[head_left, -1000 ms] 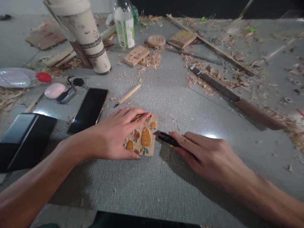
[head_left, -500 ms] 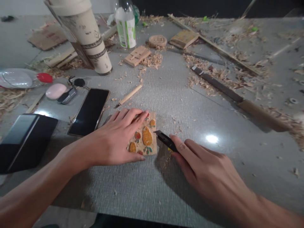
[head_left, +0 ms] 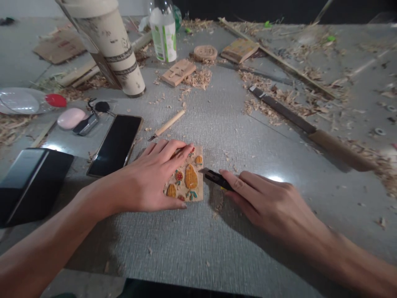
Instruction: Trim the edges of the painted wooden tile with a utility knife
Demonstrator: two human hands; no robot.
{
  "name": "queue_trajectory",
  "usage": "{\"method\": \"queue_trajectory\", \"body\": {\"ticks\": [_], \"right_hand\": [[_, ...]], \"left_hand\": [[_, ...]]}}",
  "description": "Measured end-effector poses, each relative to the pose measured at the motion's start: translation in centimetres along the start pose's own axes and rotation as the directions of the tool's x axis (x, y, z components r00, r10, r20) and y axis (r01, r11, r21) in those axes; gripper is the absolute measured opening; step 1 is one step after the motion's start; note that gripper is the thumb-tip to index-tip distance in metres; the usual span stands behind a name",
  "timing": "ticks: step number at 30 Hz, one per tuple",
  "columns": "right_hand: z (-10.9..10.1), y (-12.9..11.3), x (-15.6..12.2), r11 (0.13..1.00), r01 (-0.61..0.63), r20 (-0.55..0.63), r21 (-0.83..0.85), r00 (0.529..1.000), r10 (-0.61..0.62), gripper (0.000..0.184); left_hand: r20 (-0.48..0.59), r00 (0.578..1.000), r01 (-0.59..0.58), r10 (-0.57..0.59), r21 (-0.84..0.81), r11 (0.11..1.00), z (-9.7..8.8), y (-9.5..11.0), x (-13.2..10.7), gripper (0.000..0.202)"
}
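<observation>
Left hand (head_left: 151,174): holding the plaque (head_left: 191,177) down, thumb along its near edge, fingers across its far part.
Right hand (head_left: 263,194): grasping the knife (head_left: 217,179), blade towards the left; its tip is at the plaque's right edge, contact hard to tell.
Plaque: flat on the table in front of the person, yellow, red and green shapes showing; its left part is hidden under the hand.
Table (head_left: 173,244): grey, textured, shiny in spots, strewn with shavings (head_left: 200,78), thickest at the back and right.
Room: a dark wall (head_left: 279,10) behind, paler at the far left.
Cup (head_left: 114,49): lidded and upright at the back left; contents hidden.
Bottle (head_left: 164,41): upright beside the cup, green and white label; contents unclear.
Plastic bottle (head_left: 25,101): on its side at the left, red cap towards the middle.
Near edge: crosses below both arms, something dark beneath it.
Left side: phone (head_left: 115,145) close to the left hand, black case (head_left: 37,186) farther out.
Far side: carving tool (head_left: 169,123) just beyond the left hand, carved block (head_left: 178,72) farther back.
Right side: a stretch of grey surface with scattered chips separates the right hand from the long file (head_left: 285,111).
</observation>
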State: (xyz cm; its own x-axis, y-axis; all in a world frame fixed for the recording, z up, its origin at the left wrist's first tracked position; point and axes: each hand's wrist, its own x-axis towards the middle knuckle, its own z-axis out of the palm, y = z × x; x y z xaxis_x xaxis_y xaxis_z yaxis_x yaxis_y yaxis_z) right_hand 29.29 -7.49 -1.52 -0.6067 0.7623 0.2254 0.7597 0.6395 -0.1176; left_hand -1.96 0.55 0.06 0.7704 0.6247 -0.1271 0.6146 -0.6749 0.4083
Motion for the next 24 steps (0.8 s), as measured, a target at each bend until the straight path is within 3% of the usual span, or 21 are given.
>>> {"method": "queue_trajectory", "body": {"ticks": [5,14,24], "right_hand": [[0.1,1.3,0.3,0.995,0.082,0.034,0.053,0.996,-0.084,0.035],[-0.8,-3.2,0.5,0.993,-0.113,0.018,0.043,0.994,0.112,0.043],[-0.7,-3.8,0.4,0.989,-0.149,0.026,0.022,0.989,0.149,0.037]], "left_hand": [[0.041,0.999,0.025,-0.024,-0.015,1.000,-0.2,0.1,0.1,0.120],[0.042,0.996,0.082,-0.082,0.005,0.997,-0.5,1.1,0.2,0.121],[-0.006,0.999,0.043,-0.043,0.035,0.998,-0.3,1.1,0.0,0.120]]}}
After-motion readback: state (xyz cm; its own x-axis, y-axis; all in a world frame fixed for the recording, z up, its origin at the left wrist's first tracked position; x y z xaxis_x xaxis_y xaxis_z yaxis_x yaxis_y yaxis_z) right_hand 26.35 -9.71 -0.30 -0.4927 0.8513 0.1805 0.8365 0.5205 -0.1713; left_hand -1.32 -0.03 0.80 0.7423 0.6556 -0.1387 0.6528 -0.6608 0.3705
